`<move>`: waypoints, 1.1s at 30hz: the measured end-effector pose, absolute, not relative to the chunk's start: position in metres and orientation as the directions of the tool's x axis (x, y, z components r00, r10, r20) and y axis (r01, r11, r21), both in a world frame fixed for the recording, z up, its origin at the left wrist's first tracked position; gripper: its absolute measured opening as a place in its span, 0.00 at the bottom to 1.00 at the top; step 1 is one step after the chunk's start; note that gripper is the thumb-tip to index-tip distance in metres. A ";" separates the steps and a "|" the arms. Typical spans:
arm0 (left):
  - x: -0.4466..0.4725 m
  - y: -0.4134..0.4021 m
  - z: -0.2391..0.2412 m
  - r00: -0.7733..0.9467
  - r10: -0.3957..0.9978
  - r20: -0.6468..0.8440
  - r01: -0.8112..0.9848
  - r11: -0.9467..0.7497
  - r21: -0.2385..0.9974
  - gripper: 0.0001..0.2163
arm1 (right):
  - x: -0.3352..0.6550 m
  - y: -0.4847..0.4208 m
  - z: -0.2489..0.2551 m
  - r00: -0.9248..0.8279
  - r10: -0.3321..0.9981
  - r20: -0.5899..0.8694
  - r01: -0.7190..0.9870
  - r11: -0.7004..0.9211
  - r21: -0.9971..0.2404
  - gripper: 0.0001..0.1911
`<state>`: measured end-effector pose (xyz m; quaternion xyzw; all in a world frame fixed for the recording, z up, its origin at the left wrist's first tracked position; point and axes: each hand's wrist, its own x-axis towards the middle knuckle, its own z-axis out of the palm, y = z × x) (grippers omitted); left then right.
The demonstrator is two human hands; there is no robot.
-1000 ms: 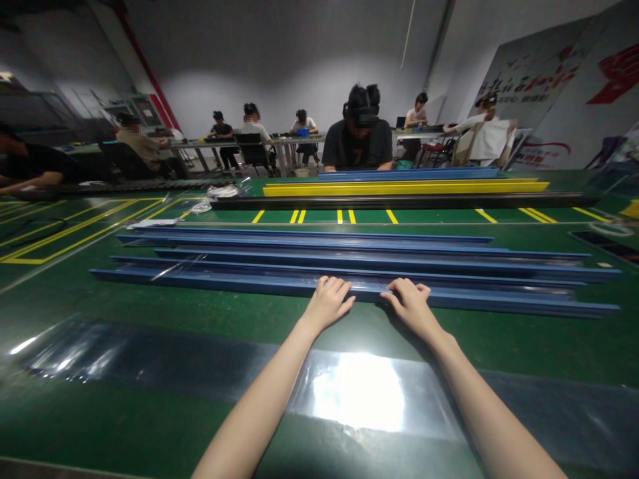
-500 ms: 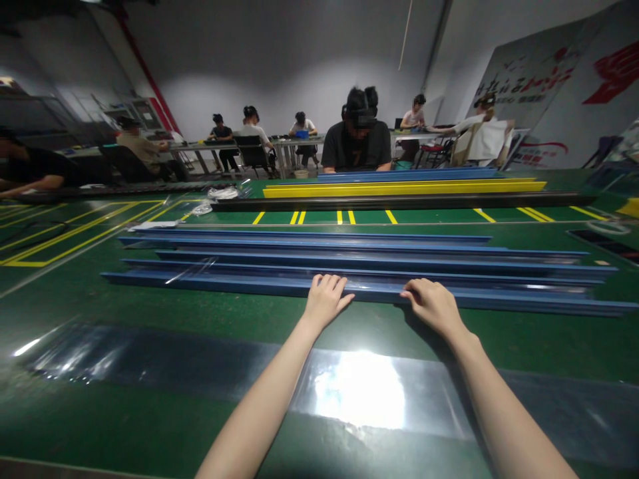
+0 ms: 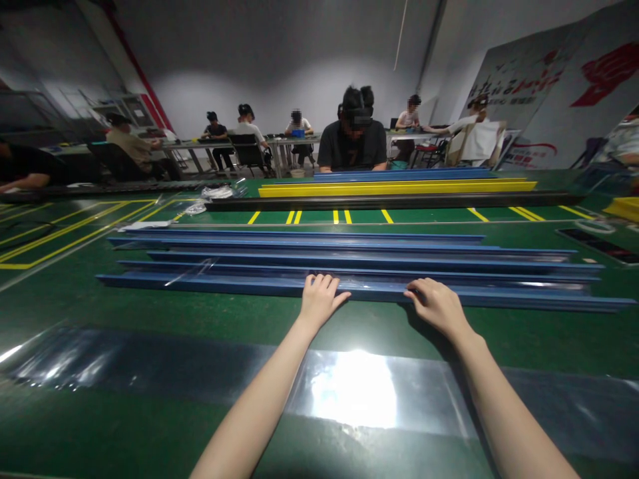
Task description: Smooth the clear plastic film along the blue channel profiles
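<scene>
Several long blue channel strips lie side by side across the table, with clear film showing in the nearest one. My left hand rests on the near wall of that strip, fingers over the edge and thumb held apart. To its right, my right hand is closed at the same near wall, with thumb and forefinger together. What sits between those fingertips is too small to make out. A wide flat sheet of clear plastic film lies on the table beneath my forearms.
Beyond the blue strips lie a black strip, a yellow strip and more blue ones. Crumpled clear plastic is at the back left, a dark phone-like slab at right. A person sits opposite on the green table's far side.
The view has shifted slightly, so the strips appear a little further left. My right hand has slid slightly right along the near strip. My left hand stays in about the same place on it.
</scene>
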<state>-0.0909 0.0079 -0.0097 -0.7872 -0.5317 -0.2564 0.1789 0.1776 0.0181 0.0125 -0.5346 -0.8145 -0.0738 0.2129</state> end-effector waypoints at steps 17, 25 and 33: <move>-0.091 0.008 -0.009 0.314 0.747 0.587 0.931 -0.363 -0.036 0.17 | 0.133 0.012 0.005 -0.444 0.796 0.412 0.825 0.542 -0.157 0.14; -0.091 0.008 -0.010 0.319 0.742 0.589 0.932 -0.358 -0.054 0.17 | 0.136 0.015 0.001 -0.484 0.788 0.381 0.831 0.550 -0.081 0.13; -0.091 0.007 -0.009 0.323 0.733 0.599 0.929 -0.367 -0.052 0.16 | 0.142 0.017 0.002 -0.514 0.777 0.363 0.825 0.564 -0.040 0.13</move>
